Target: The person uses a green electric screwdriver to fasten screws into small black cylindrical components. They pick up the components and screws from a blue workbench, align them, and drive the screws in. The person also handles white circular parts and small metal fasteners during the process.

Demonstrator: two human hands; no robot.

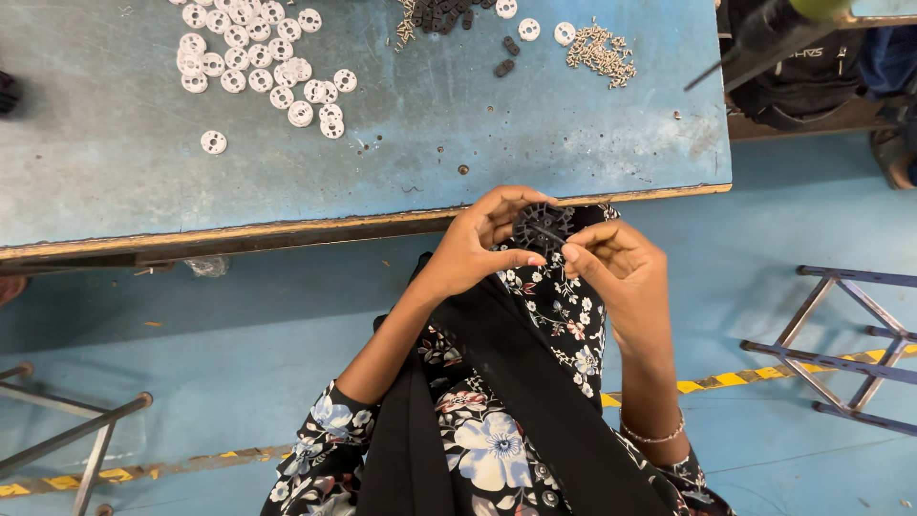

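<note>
While both grip a black toothed disc, left hand, right hand, just off table edge

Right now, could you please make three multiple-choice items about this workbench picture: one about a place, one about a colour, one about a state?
1. Where do the white discs lie?
A. on the floor
B. on the table's far left part
C. in the person's lap

2. What colour is the round toothed part in the hands?
A. black
B. white
C. yellow

3. How is that part held?
A. lying free on the table
B. by one hand only
C. between both hands, off the table

Answers:
1 B, they are spread on the blue tabletop at upper left.
2 A, it shows dark between the fingers.
3 C, the left hand and right hand both touch it below the table's edge.
</note>
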